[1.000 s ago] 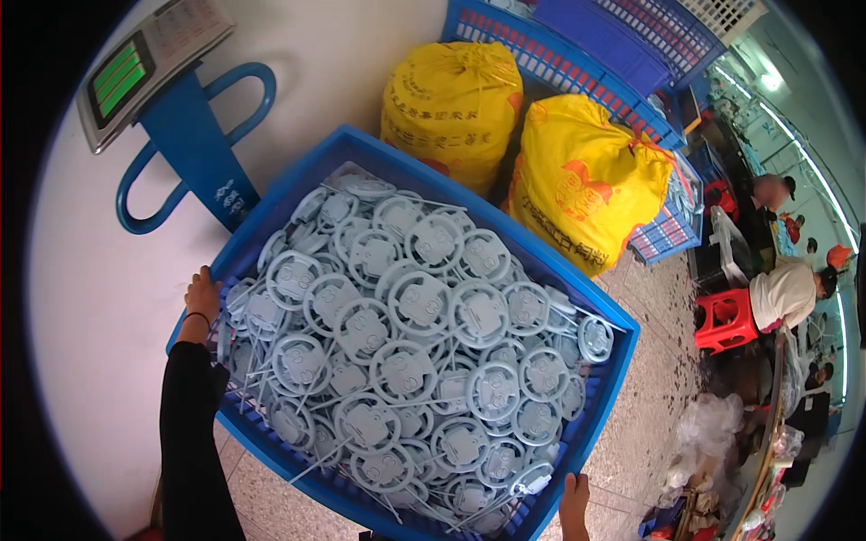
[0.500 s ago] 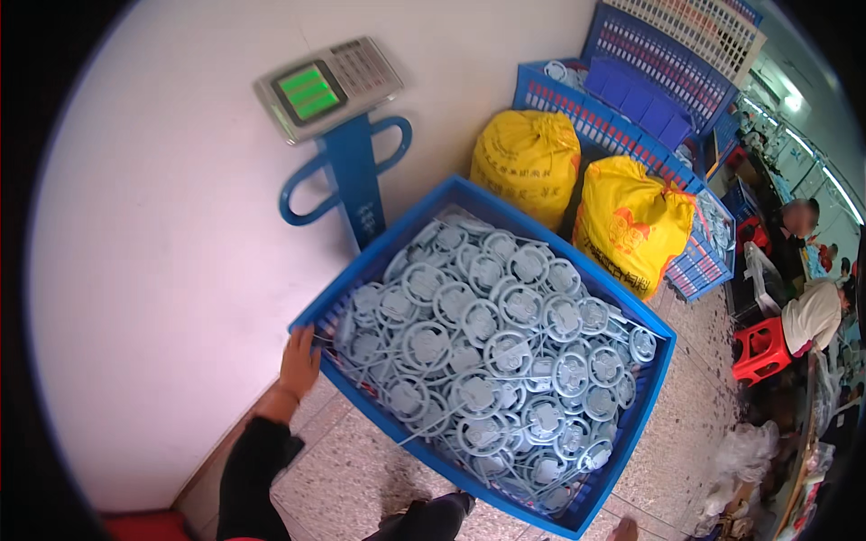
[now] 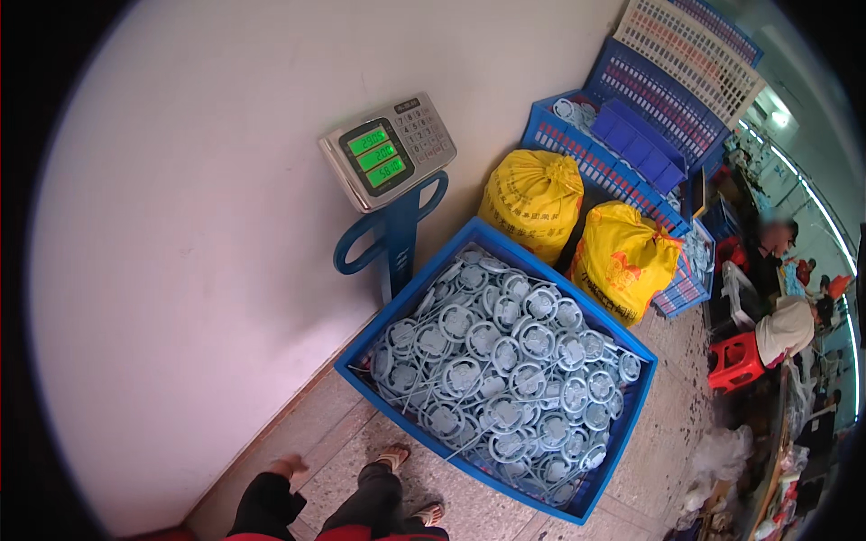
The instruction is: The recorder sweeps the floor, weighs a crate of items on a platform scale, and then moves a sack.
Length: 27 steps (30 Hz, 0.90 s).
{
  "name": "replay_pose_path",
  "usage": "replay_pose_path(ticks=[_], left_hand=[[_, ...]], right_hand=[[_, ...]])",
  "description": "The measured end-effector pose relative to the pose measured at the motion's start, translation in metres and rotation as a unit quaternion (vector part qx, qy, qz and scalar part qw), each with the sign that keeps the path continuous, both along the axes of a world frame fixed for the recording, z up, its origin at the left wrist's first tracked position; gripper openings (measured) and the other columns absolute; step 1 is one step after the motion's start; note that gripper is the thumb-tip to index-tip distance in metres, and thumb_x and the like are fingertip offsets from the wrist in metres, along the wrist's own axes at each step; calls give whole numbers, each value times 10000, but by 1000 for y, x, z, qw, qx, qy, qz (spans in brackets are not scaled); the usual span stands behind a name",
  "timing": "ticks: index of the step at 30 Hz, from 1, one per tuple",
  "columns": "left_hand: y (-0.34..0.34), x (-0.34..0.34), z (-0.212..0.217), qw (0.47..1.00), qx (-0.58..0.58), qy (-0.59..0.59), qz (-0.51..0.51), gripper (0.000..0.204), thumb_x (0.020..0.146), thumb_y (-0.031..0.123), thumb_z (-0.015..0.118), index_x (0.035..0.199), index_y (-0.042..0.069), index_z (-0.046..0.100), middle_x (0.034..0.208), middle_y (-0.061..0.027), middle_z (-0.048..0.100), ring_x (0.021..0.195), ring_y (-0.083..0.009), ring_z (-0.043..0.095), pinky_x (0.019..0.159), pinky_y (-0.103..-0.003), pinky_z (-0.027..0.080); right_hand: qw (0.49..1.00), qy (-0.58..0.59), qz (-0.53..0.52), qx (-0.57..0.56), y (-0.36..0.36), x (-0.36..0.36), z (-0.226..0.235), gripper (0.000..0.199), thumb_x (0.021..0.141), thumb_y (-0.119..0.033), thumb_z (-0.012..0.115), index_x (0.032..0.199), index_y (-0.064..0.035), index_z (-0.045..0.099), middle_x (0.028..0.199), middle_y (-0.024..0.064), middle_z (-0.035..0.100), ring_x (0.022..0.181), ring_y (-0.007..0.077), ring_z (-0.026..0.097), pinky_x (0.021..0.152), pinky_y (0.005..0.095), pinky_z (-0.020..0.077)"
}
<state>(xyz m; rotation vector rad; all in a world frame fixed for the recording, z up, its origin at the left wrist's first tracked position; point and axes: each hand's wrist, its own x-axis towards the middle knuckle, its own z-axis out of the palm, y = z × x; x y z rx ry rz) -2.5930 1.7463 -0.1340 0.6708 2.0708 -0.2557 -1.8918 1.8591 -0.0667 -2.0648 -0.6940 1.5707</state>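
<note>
My left hand (image 3: pixel 289 465) hangs low at the left, in front of my dark sleeve. Its fingers are partly visible and loosely apart, with nothing seen in them. It is apart from the blue plastic crate (image 3: pixel 363 385), which is heaped with pale grey-blue round moulded plastic parts (image 3: pixel 483 338) on thin stems. Behind the crate's left corner rises a blue scale post (image 3: pixel 397 257) with loop handles, bearing a scale display (image 3: pixel 388 153) with a lit green screen and keypad. Whatever the crate rests on is hidden beneath it. My right hand is out of view.
Two tied yellow sacks (image 3: pixel 532 206) stand behind the crate. Beyond them are more blue crates (image 3: pixel 577 140), some stacked on edge. A wall (image 3: pixel 198 225) runs along the left. At the right are a red stool (image 3: pixel 735 362), seated people, a workbench and clear plastic bags (image 3: pixel 719 464).
My left hand has let go of the crate's left corner and dropped down toward my body. The view has shifted, and my sandalled feet now show below the crate.
</note>
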Motion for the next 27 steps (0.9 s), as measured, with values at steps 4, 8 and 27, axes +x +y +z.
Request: replay_pose_path(ticks=[4, 8, 27], left_hand=[[77, -96, -16, 967, 224, 38, -112, 261, 780, 244, 501, 851, 30, 633, 910, -200, 623, 904, -382, 577, 784, -449, 459], [175, -130, 34, 816, 135, 22, -562, 236, 756, 297, 610, 845, 78, 623, 775, -134, 633, 811, -316, 613, 679, -448, 482], [400, 114, 80, 865, 417, 84, -265, 339, 825, 316, 510, 906, 1, 605, 875, -174, 622, 842, -350, 559, 756, -438, 443]], right_hand=[[996, 10, -21, 86, 27, -9, 10, 307, 838, -178, 557, 1117, -54, 529, 735, 34, 532, 595, 129, 517, 478, 276, 492], [990, 0, -15, 139, 51, -52, 65, 257, 868, -192, 544, 1091, -65, 529, 738, 24, 513, 609, 119, 487, 511, 264, 470], [982, -73, -121, -123, -145, 9, -1, 227, 834, -158, 534, 1026, -37, 536, 739, 104, 567, 601, 196, 600, 491, 343, 547]])
